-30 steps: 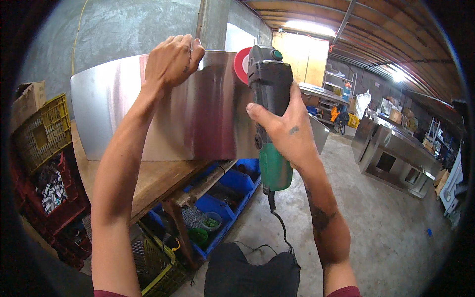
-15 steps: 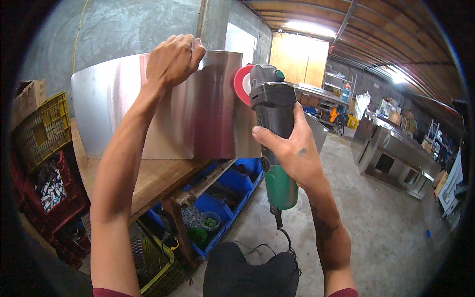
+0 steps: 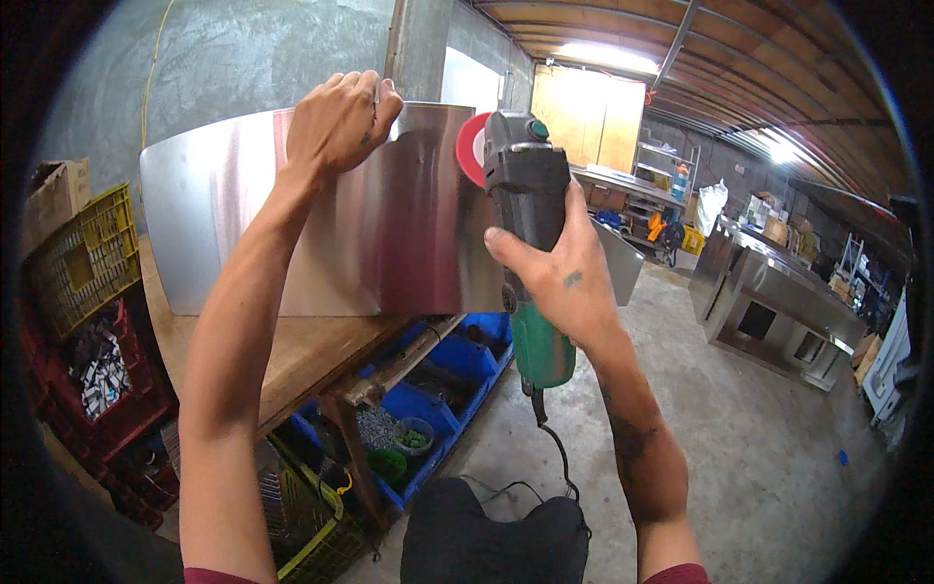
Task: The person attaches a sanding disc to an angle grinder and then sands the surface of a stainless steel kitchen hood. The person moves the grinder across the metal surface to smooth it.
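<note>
A shiny sheet-metal panel (image 3: 341,234) stands upright on a wooden bench (image 3: 292,360). My left hand (image 3: 345,122) is closed over its top edge, the fingertips hidden behind the metal. In my right hand (image 3: 564,263) is a green and black angle grinder (image 3: 530,185), held upright by its body with the thumb across the near side. Its red disc (image 3: 472,146) is at the panel's right edge; whether it touches the metal I cannot tell. A black cord (image 3: 555,438) hangs from the grinder's lower end.
Blue bins (image 3: 428,399) with small parts sit under the bench. Yellow (image 3: 97,243) and dark red crates (image 3: 97,370) are stacked at left. A stainless steel cabinet (image 3: 769,302) stands on the concrete floor (image 3: 681,389) at right. The cord trails beside my legs.
The grinder and my right hand have moved slightly up and to the left. My left hand keeps its grip, and the panel stays almost in place.
</note>
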### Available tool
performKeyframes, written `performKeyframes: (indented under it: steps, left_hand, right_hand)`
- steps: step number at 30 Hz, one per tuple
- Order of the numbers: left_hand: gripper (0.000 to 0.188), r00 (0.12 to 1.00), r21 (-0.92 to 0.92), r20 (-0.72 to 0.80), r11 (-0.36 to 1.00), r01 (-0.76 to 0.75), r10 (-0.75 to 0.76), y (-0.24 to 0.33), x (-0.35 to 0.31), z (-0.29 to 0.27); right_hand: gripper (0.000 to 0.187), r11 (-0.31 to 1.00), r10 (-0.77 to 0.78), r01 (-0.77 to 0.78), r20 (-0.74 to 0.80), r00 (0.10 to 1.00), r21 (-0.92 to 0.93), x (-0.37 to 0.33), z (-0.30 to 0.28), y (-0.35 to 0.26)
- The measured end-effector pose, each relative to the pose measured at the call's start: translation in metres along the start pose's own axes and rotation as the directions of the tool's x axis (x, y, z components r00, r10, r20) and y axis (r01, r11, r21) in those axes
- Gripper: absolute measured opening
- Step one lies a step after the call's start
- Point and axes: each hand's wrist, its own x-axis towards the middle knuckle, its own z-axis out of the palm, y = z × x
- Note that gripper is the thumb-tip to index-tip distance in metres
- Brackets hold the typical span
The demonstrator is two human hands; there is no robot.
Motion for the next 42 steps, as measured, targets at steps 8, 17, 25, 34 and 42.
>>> performKeyframes:
  steps: [8,17,25,34,42]
  left_hand:
    - [0.047,0.997,-0.008,-0.063,0.999,-0.050,0.050,0.000,0.002,0.004]
    - [0.048,0.998,-0.032,-0.060,0.999,-0.028,0.026,-0.007,-0.003,0.002]
    - [0.048,1.000,-0.009,-0.030,1.000,-0.009,0.008,-0.003,-0.004,0.002]
    - [0.048,0.999,-0.002,-0.042,1.000,-0.013,0.012,-0.003,-0.001,0.001]
    - [0.042,1.000,-0.007,0.004,1.000,0.003,-0.003,-0.003,-0.004,0.000]
  right_hand:
    - [0.071,0.999,0.019,-0.020,-0.025,0.999,-0.039,0.018,-0.002,-0.017]
    - [0.095,0.996,0.086,-0.086,-0.010,0.996,-0.036,-0.047,-0.005,0.002]
    - [0.089,0.980,0.111,-0.128,-0.116,0.987,-0.150,-0.038,-0.014,0.012]
    - [0.105,0.992,0.052,-0.057,-0.044,0.998,-0.115,-0.023,0.001,0.003]
    - [0.107,0.985,0.057,-0.062,-0.034,0.998,-0.160,-0.019,-0.002,0.002]
